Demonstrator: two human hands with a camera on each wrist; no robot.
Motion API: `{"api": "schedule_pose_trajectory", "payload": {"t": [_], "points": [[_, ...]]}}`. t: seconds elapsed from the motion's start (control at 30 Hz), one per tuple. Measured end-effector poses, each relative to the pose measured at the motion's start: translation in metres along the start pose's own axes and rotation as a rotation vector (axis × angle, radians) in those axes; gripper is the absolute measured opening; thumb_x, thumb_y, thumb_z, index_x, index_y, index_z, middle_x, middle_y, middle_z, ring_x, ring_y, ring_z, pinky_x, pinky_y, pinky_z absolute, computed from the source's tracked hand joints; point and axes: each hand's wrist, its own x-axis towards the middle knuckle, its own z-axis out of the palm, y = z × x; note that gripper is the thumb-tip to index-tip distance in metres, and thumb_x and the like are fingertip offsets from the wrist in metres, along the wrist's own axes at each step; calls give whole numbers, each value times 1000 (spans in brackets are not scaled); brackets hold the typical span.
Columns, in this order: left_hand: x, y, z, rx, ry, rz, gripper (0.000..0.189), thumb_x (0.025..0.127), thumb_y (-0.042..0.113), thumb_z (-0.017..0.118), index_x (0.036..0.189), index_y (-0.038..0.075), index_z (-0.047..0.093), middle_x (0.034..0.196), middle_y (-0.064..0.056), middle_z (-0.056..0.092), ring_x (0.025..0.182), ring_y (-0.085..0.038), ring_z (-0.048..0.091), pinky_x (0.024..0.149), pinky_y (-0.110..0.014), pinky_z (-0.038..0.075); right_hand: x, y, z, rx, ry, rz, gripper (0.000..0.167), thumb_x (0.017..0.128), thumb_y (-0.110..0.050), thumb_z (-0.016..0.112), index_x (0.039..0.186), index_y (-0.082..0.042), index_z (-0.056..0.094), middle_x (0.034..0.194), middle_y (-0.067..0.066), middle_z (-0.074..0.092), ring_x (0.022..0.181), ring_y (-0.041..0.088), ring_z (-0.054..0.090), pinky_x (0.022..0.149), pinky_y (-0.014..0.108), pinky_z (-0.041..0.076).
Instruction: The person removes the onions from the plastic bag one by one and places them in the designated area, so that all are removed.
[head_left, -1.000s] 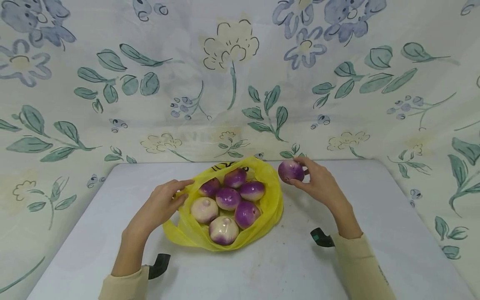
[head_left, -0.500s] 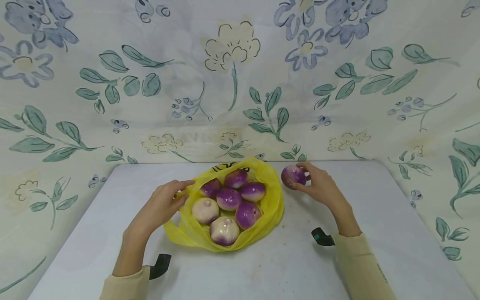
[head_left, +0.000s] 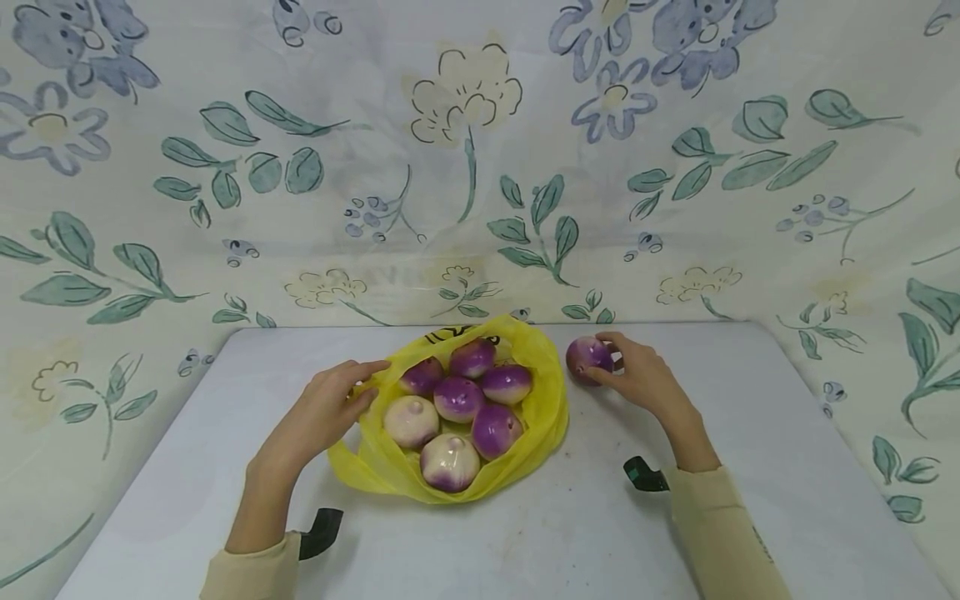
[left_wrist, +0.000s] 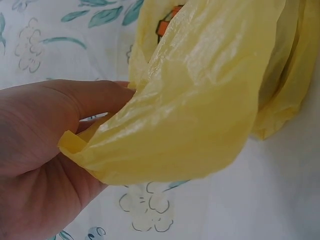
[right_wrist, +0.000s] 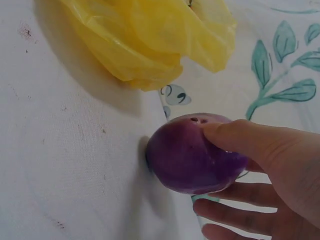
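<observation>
In the head view, a yellow plastic bag sits with its mouth spread wide. Several glossy purple-and-white onions lie inside it. My left hand pinches the bag's left rim between thumb and fingers; the left wrist view shows the yellow film covering the fingertips. Right of the bag, my right hand grips a purple onion with the thumb on its near side near small dark holes. This onion is at the white tabletop or very close above it, apart from the bag.
The white table has a far edge close behind the bag and the held onion. A floral cloth hangs behind the table. Black curved pieces stick out from both sleeves at the wrists.
My right hand has lowered the onion toward the tabletop and slightly right. The left hand and the bag have stayed in place.
</observation>
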Motion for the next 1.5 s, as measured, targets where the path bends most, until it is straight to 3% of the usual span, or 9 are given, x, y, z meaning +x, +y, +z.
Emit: {"api": "schedule_pose_trajectory", "payload": {"t": [0.53,0.87,1.23,1.5], "points": [[-1,0,0,5,7,5,41,94,3,61,135,3,57,109,-12,68,77,-15,59,76,-34,59,-1,7,-1,-14,34,31,68,91,-41,68,145,-10,42,134,22,58,111,36,62,89,51,56],[0,1,-1,14,6,7,41,94,3,61,134,3,58,104,-11,67,75,-15,56,72,-29,56,-4,10,-8,-25,49,34,63,92,-39,66,144,-10,45,134,22,58,108,37,64,84,49,58],[-1,2,-2,19,4,9,40,94,3,61,134,3,58,95,-8,65,72,-14,54,66,-24,52,-5,10,-9,-64,22,79,63,92,-42,65,144,-10,45,131,24,59,111,39,62,86,53,56],[-2,3,-2,19,-1,9,40,94,3,61,134,2,58,95,-8,65,71,-13,54,65,-24,52,-8,1,-17,-92,47,53,63,93,-40,65,144,-9,45,132,24,57,112,39,61,86,55,55]]}}
